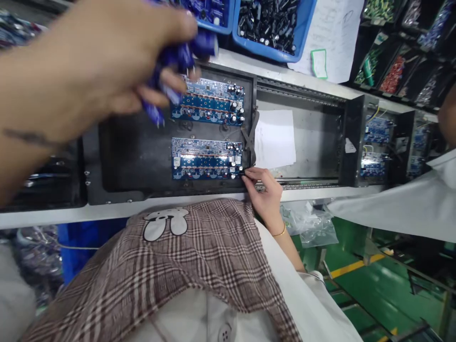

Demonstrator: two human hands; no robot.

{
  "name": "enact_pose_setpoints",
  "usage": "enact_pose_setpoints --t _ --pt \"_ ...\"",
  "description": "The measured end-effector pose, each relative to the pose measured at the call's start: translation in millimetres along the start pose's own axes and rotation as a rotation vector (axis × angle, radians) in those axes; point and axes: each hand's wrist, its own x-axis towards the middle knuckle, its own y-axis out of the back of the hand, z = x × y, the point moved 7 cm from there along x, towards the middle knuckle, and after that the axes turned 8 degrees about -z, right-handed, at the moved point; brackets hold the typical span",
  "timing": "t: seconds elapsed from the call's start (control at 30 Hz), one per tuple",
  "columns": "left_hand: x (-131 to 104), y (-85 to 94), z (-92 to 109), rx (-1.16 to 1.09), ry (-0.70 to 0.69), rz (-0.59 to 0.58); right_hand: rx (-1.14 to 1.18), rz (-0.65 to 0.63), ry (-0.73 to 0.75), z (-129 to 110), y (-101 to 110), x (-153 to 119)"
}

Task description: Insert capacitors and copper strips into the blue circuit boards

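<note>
My left hand [142, 61], blurred and close to the camera, is closed around several blue cylindrical capacitors [178, 59]. It hangs over the upper left of a black tray [131, 152]. Two blue circuit boards lie in that tray. The upper board [210, 103] is partly hidden by my left hand and the capacitors. The lower board [204, 160] shows whole. At its lower right corner, the thumb and forefinger of my right hand [265, 192] are pinched together; what they hold is too small to make out.
Blue bins of black capacitors [267, 28] and blue parts [210, 10] stand behind the tray. White papers [274, 137] lie to its right. Farther right are more boards [374, 147], dark bins of coloured components [392, 76] and another person's pale sleeve [402, 204]. A plastic bag [317, 228] hangs below the bench edge.
</note>
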Motion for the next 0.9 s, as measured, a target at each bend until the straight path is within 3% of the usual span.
enact_pose_setpoints --t 0.07,0.13,0.23,0.37,0.5,0.77,0.9 --pt "-15 -36.0 -59 -0.102 0.014 -0.001 0.029 0.002 -0.008 3 2 1" --pt "-29 -64.5 -103 -0.197 0.029 -0.019 0.041 -0.027 0.000 6 2 2" --pt "-43 -86.1 -140 -0.323 0.080 -0.064 0.026 -0.086 0.026 5 2 5" --pt "-43 -91.9 -156 -0.440 0.146 -0.098 -0.185 -0.121 0.136 -13 -4 4" --pt "-38 -90.2 -158 -0.439 0.129 -0.094 -0.419 -0.046 0.216 -29 -9 -1" --pt "-40 -91.5 -171 -0.371 0.181 -0.143 -0.383 0.029 0.184 -23 -4 -4" --pt "-42 -97.5 -187 -0.251 0.244 -0.171 -0.402 -0.054 0.222 -24 -8 -2"
